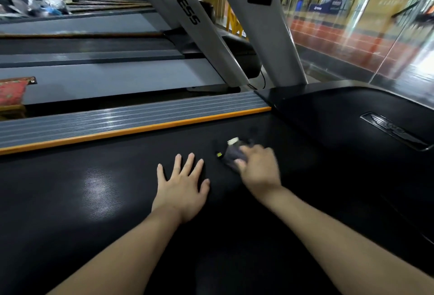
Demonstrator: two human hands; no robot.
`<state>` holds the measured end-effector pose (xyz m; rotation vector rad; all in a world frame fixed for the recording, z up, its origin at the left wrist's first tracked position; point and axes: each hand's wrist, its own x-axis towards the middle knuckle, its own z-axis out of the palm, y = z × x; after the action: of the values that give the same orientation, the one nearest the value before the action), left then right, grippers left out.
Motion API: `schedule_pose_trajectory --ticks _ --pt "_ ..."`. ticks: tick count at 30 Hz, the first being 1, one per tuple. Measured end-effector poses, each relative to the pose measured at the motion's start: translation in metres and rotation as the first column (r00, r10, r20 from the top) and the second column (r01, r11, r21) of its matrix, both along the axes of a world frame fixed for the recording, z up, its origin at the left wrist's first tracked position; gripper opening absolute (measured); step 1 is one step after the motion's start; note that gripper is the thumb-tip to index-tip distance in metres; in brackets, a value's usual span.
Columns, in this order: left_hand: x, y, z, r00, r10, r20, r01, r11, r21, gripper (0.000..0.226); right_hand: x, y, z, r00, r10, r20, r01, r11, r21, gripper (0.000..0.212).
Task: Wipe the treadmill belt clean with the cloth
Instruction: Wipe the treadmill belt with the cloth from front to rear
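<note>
The black treadmill belt (98, 191) fills the lower part of the view. My left hand (182, 184) lies flat on it, palm down, fingers spread, holding nothing. Just to its right, my right hand (259, 168) is blurred and presses a dark grey cloth (231, 157) onto the belt near its front end. The cloth has a small white tag and a yellow tag showing; most of it is hidden under my fingers.
A grey ribbed side rail with an orange edge strip (141, 118) runs along the belt's far side. The black motor hood (375, 116) is at the right, two grey uprights (265, 20) rise behind it. More treadmills stand to the left; a glass wall at right.
</note>
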<state>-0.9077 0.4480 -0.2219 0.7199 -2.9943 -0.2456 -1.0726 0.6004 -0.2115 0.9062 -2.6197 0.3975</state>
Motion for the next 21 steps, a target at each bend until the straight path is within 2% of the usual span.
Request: schedule_pose_trajectory --ticks 2,5,7,10,14,17,21 --pt "0.000 0.000 0.000 1.000 0.000 -0.006 0.000 1.000 0.007 0.064 0.023 -0.011 -0.001 0.995 0.094 0.039 -0.093 0.995 -0.033 0.037" --pt "0.001 -0.002 0.000 1.000 -0.008 -0.008 0.008 1.000 0.011 0.064 0.006 0.004 0.004 0.987 0.155 0.047 -0.154 0.988 -0.033 0.040" --pt "0.002 -0.001 0.001 1.000 -0.011 -0.010 0.011 1.000 0.013 0.064 -0.032 0.028 0.004 0.999 0.053 -0.002 -0.053 0.998 -0.036 0.040" --pt "0.003 0.000 0.000 1.000 -0.010 -0.021 0.010 1.000 0.009 0.064 -0.094 0.077 0.007 0.964 -0.266 -0.027 0.265 0.963 -0.052 0.041" --pt "0.002 0.000 0.000 0.999 -0.019 -0.027 0.019 1.000 0.014 0.062 -0.103 0.091 0.005 0.933 -0.360 -0.001 0.360 0.932 -0.038 0.043" --pt "0.002 -0.001 0.000 1.000 -0.019 -0.014 0.019 1.000 0.009 0.061 -0.062 0.067 0.001 0.964 -0.265 0.015 0.265 0.961 -0.081 0.039" --pt "0.001 0.000 0.001 1.000 -0.017 0.000 0.017 1.000 0.006 0.061 0.011 0.029 -0.011 1.000 0.001 -0.003 -0.001 0.996 -0.092 0.043"
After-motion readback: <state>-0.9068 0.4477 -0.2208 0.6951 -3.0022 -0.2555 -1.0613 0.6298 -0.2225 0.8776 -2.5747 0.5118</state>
